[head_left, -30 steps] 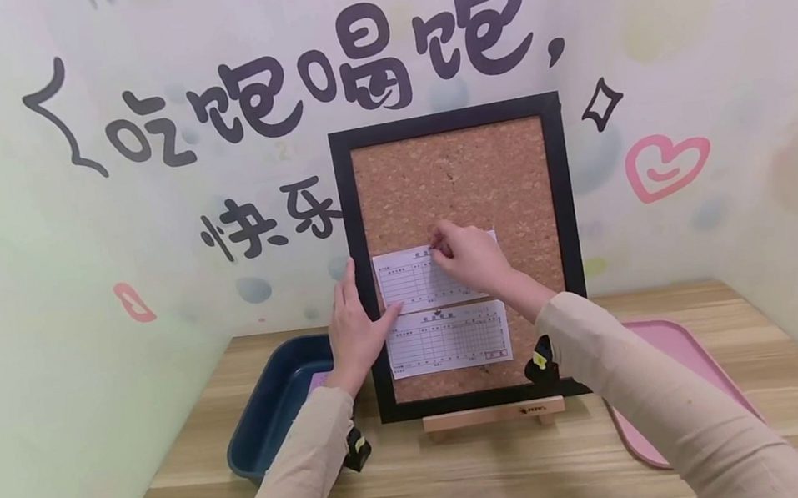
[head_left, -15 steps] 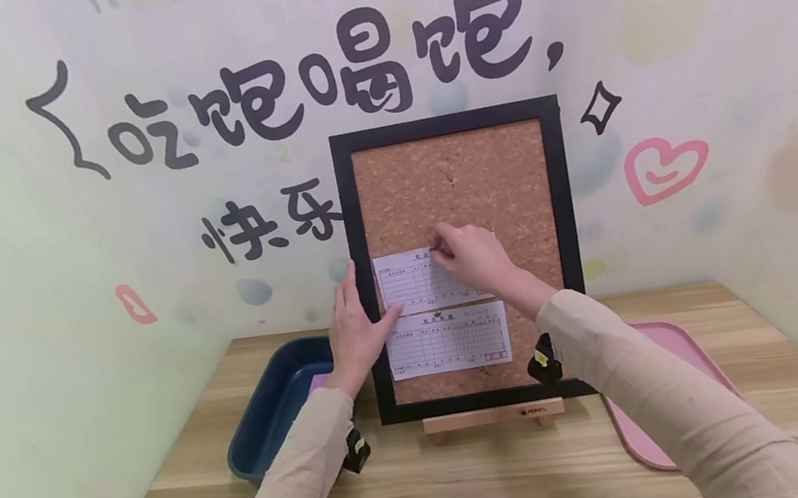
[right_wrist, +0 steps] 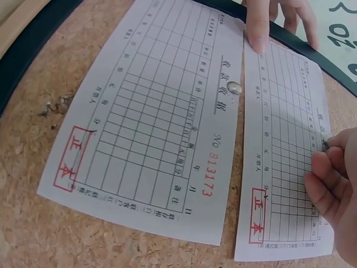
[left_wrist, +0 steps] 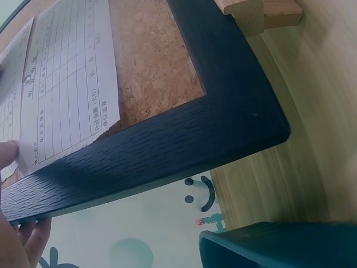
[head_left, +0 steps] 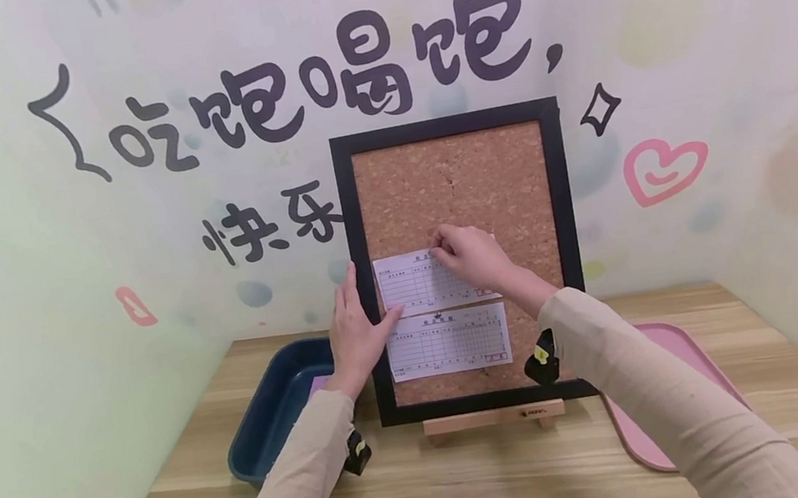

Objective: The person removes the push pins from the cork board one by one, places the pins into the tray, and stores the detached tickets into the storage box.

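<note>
A black-framed corkboard (head_left: 451, 187) leans upright on a small wooden easel. Two white receipt slips lie on it, an upper receipt (head_left: 399, 284) and a lower receipt (head_left: 448, 343). A silver thumbtack (right_wrist: 234, 87) pierces the lower one's top edge. My left hand (head_left: 360, 334) grips the board's left frame, thumb pressing on the upper receipt's lower left corner, other fingers behind the frame. At that receipt's top middle, my right hand (head_left: 474, 258) pinches a small dark thumbtack (right_wrist: 325, 146), mostly hidden by the fingertips.
A dark blue bin (head_left: 268, 401) with something purple inside stands left of the board. To the right, partly under my right sleeve, lies a pink tray (head_left: 647, 439). The easel's ledge (head_left: 492, 416) sticks out at the front. A printed wall (head_left: 249, 33) rises close behind.
The head view has tilted up very slightly. Both hands stay in place, the right fingertips still at the upper receipt's top edge.
</note>
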Action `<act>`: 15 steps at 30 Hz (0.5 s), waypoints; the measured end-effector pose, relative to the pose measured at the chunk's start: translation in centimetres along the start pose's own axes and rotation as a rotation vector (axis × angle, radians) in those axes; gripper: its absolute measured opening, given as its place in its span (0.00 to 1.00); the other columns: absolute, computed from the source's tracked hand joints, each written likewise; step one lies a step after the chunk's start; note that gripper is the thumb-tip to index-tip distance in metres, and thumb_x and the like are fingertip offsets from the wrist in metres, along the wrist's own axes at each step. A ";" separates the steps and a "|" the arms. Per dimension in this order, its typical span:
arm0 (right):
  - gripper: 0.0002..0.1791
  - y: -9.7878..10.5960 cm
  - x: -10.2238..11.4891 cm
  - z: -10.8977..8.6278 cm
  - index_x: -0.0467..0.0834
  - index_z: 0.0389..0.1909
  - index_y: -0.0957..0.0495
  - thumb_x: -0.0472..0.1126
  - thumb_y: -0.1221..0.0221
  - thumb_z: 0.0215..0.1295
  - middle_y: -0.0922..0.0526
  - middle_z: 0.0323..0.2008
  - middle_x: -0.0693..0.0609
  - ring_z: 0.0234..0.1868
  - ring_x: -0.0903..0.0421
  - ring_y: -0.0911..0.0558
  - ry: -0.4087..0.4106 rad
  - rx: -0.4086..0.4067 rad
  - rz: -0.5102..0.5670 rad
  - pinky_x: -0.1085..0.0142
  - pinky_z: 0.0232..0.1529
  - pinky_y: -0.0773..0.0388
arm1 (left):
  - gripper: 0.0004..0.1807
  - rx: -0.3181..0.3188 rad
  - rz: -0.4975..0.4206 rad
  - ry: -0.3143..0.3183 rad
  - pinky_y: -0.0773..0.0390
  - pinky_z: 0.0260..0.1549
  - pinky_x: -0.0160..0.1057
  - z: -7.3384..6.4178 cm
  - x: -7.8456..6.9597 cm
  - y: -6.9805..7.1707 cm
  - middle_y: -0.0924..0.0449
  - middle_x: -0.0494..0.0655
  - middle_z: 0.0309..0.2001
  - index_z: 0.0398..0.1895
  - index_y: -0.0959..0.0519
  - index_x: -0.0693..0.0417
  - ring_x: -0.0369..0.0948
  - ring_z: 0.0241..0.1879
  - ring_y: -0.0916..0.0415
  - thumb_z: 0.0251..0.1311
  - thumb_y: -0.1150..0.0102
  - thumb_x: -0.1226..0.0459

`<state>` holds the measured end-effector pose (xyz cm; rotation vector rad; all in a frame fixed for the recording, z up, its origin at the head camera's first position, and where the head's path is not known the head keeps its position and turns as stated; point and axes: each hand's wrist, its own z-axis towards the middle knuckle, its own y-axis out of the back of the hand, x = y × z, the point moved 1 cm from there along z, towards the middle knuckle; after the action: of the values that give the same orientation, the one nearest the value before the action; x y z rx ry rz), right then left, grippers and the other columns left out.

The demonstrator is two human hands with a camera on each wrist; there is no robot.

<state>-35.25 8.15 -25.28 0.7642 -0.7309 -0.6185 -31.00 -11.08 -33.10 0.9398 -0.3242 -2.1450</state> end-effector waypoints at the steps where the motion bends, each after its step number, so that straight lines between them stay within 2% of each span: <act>1: 0.05 0.0 0.0 0.0 0.40 0.35 0.25 0.38 0.46 0.63 0.26 0.19 0.52 0.18 0.59 0.32 -0.001 0.003 0.003 0.68 0.21 0.39 | 0.49 0.001 0.003 0.002 0.28 0.48 0.48 0.0 0.0 0.0 0.35 0.57 0.57 0.70 0.53 0.46 0.51 0.50 0.30 0.48 0.35 0.50; 5: 0.05 0.1 -0.1 0.0 0.40 0.34 0.25 0.38 0.46 0.62 0.27 0.18 0.52 0.18 0.59 0.32 0.008 0.018 -0.007 0.68 0.21 0.38 | 0.51 0.016 0.006 0.015 0.28 0.49 0.47 0.0 0.1 -0.1 0.36 0.57 0.58 0.70 0.52 0.50 0.50 0.51 0.30 0.46 0.33 0.52; 11: 0.04 0.7 0.4 0.2 0.41 0.34 0.25 0.38 0.47 0.63 0.21 0.25 0.51 0.22 0.58 0.26 0.113 0.031 -0.178 0.64 0.24 0.29 | 0.50 0.035 0.024 0.021 0.28 0.49 0.44 0.2 0.3 -0.2 0.35 0.56 0.58 0.70 0.52 0.51 0.49 0.51 0.29 0.46 0.33 0.52; 15: 0.05 0.7 0.4 0.3 0.40 0.33 0.25 0.37 0.48 0.64 0.20 0.27 0.49 0.24 0.56 0.23 0.119 0.049 -0.203 0.62 0.27 0.27 | 0.50 0.040 0.023 0.028 0.28 0.50 0.44 0.3 0.3 -0.3 0.36 0.56 0.58 0.70 0.52 0.51 0.49 0.51 0.30 0.46 0.33 0.53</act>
<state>-35.08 8.11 -24.40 0.9199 -0.5646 -0.7336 -31.46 -11.12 -33.20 0.9833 -0.3638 -2.1091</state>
